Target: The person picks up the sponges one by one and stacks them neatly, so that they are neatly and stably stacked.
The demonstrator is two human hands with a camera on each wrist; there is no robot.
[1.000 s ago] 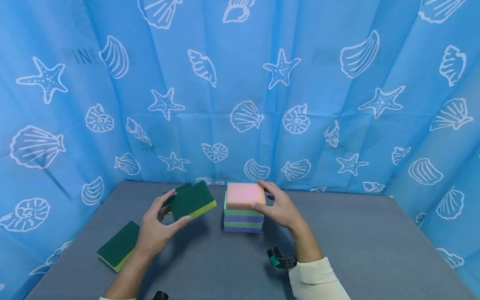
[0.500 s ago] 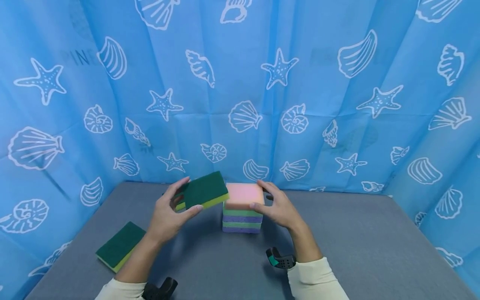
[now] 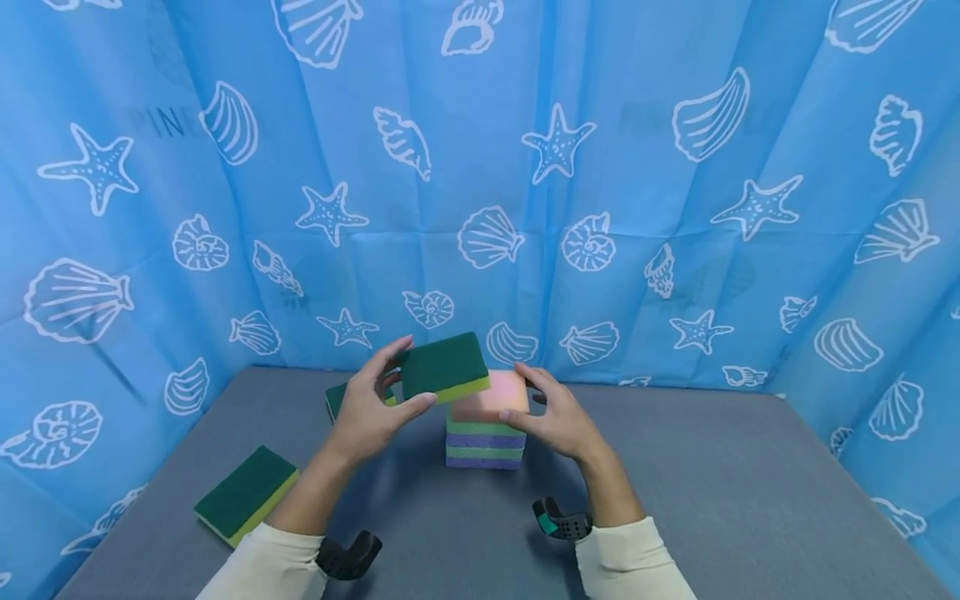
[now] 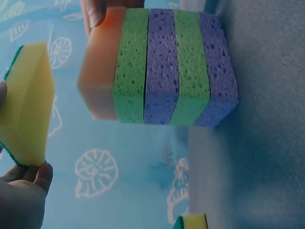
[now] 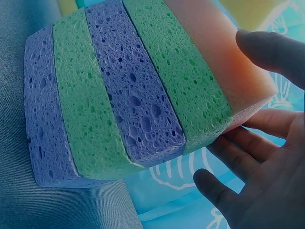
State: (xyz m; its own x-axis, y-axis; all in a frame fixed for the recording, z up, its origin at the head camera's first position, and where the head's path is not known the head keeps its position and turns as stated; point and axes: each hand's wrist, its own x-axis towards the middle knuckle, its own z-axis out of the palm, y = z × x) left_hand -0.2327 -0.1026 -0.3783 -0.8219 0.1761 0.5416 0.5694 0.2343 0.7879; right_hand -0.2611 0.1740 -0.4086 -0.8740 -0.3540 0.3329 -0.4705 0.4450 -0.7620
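Observation:
My left hand (image 3: 375, 408) grips a yellow sponge with a dark green scouring face (image 3: 444, 367), green side up and slightly tilted. It hangs in the air just above and left of the stack, overlapping its top in the head view. On the table stands a stack of alternating purple sponges (image 4: 162, 57) and green sponges (image 4: 132, 67), purple at the bottom. A pink-orange sponge (image 3: 495, 396) lies on top. My right hand (image 3: 558, 412) holds that top sponge by its right side, thumb on the near edge and fingers at the far one.
Two more green-and-yellow scouring sponges lie on the grey table (image 3: 712, 500): a near-left sponge (image 3: 247, 492) and a farther sponge (image 3: 337, 400) partly hidden behind my left hand. A blue shell-print curtain (image 3: 480, 167) hangs around the table's back and sides.
My left hand has moved right and up with its scouring sponge, from left of the stack to over its left edge. My right hand has stayed on the pink-orange sponge.

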